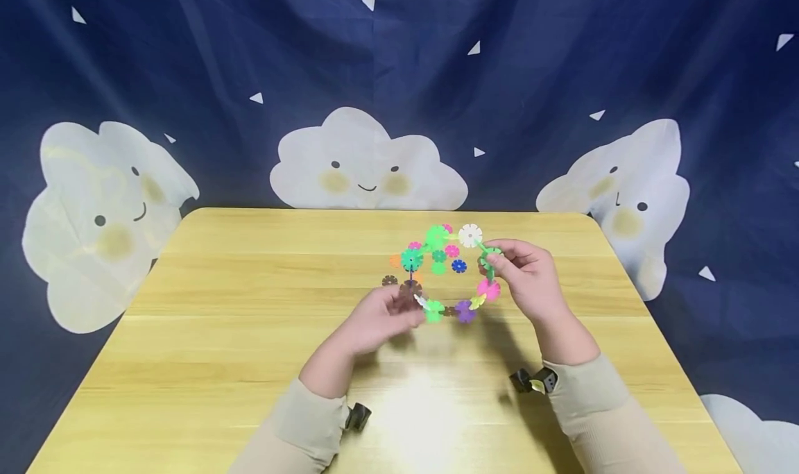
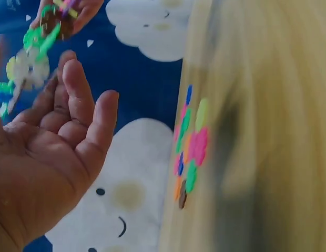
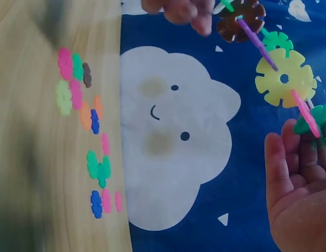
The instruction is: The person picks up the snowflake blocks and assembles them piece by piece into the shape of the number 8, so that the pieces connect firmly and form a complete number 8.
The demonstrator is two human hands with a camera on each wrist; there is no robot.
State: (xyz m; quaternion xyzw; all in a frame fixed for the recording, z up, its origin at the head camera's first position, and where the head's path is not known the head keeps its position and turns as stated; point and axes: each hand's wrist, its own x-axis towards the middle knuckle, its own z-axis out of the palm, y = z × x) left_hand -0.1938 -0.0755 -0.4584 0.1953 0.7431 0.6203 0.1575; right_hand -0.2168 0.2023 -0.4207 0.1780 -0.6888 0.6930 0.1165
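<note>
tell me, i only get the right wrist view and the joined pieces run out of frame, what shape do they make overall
Observer: In the head view the joined pieces loop round into what looks like a ring.
Operator: and the left hand, i just see a bit of it at the top
Observer: The left wrist view shows its palm, with the fingers loosely bent.
Operator: what's on the far side of the loop, near the right hand
Observer: A white piece, seen face-on in the head view.
</note>
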